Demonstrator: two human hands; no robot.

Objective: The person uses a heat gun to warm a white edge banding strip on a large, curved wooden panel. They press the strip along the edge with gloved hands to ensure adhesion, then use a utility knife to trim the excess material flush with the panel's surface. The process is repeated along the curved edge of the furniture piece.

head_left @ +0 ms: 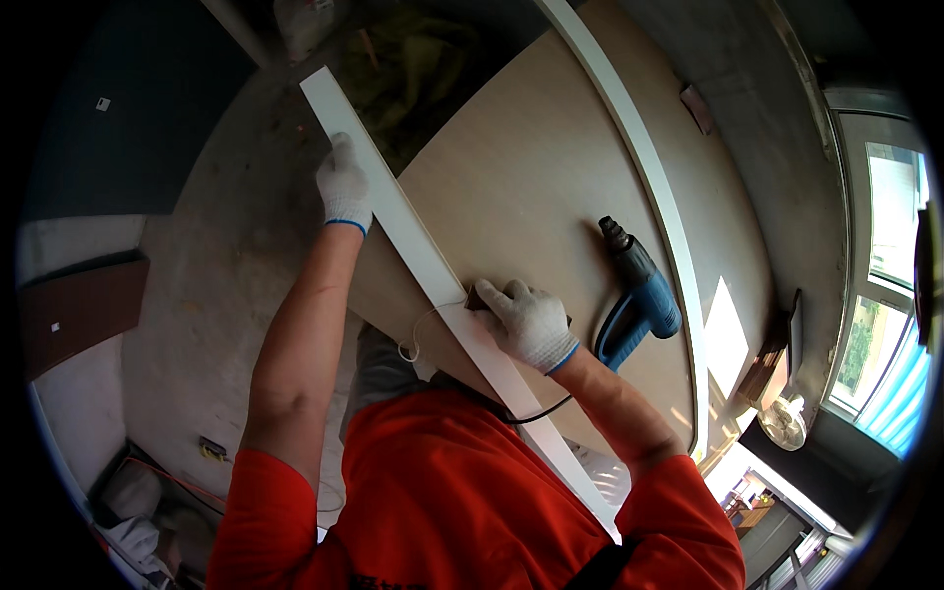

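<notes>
passage: brown board (521, 147), upper middle; obstacles: held white strip (406, 234); heat gun (653, 295)

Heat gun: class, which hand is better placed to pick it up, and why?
Probably the right hand: it is close to the heat gun, though it seems to hold a dark object. The left hand is farther away, touching the white strip near its upper end.

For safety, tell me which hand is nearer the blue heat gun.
Right. The right hand is just left of the blue heat gun; the left hand is farther left, on the white strip.
</notes>
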